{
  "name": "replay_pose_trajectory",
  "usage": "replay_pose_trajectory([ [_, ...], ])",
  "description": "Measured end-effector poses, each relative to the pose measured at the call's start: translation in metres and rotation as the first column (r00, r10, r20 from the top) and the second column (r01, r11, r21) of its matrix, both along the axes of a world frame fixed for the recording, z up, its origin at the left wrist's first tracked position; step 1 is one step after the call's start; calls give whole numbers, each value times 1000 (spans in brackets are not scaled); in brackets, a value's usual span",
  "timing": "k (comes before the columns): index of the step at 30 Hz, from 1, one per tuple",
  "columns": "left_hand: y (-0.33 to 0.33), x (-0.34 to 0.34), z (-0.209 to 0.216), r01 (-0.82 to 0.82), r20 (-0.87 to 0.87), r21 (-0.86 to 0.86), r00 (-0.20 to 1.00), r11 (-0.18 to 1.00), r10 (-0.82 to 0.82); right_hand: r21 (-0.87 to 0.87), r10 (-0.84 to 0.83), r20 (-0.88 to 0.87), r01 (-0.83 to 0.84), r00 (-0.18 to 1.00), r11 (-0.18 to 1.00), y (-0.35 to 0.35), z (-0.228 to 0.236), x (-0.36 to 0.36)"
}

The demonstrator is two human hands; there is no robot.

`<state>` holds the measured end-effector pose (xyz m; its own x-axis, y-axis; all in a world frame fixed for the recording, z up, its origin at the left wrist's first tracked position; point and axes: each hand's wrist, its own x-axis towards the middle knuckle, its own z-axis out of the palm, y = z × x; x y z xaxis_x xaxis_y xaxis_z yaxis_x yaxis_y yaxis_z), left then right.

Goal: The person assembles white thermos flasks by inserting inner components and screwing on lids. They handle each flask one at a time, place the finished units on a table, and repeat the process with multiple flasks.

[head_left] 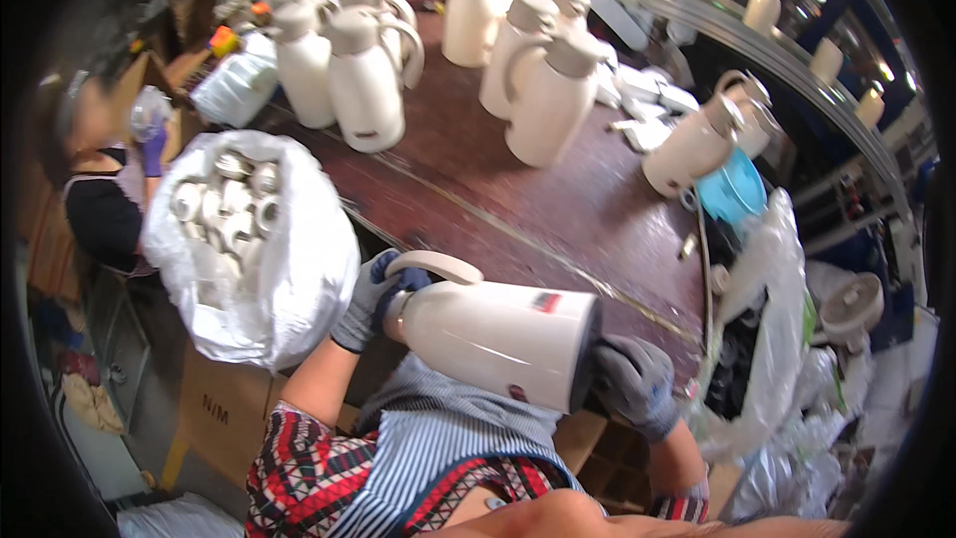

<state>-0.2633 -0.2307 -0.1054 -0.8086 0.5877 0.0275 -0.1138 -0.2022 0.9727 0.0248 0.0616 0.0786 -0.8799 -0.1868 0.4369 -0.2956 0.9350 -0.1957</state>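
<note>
A white vacuum jug (488, 334) lies on its side across my lap, its neck to the left and its dark base (588, 354) to the right. My left hand (373, 301), in a grey and blue work glove, is closed round the neck end, by the curved handle (438, 265). Against the base rests my right hand (634, 384), gloved the same way, with its fingers bent over the bottom. Part of those fingertips is hidden behind the base. The jug's mouth is covered by my left hand.
Several upright jugs (366, 90) stand on the dark red table (478, 204). At left is a white bag (324, 239) of pale plastic parts. A blue basin (735, 189) and a clear bag (772, 269) with black parts are at right. Another person (105, 194) sits at far left.
</note>
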Motion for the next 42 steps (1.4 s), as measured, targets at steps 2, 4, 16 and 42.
replay_pose_trajectory([
  [2, 6, -22, 64, 10, -145, 22, 989, 1000, -7, 95, -71, -184, 90, 980, 991, 15, -2, 12],
  [4, 14, -56, 121, -39, -521, -158, 852, 987, -49, -221, -451, -412, 393, 792, 893, 52, -63, 14],
  [16, 151, -193, 225, -743, -620, -400, -212, 537, -755, 51, -821, -63, 823, 568, 566, 193, -234, 7],
  [42, 149, -181, 177, -775, -93, -471, -431, 421, -897, -112, -766, -46, 759, 641, 641, 82, -194, 57],
])
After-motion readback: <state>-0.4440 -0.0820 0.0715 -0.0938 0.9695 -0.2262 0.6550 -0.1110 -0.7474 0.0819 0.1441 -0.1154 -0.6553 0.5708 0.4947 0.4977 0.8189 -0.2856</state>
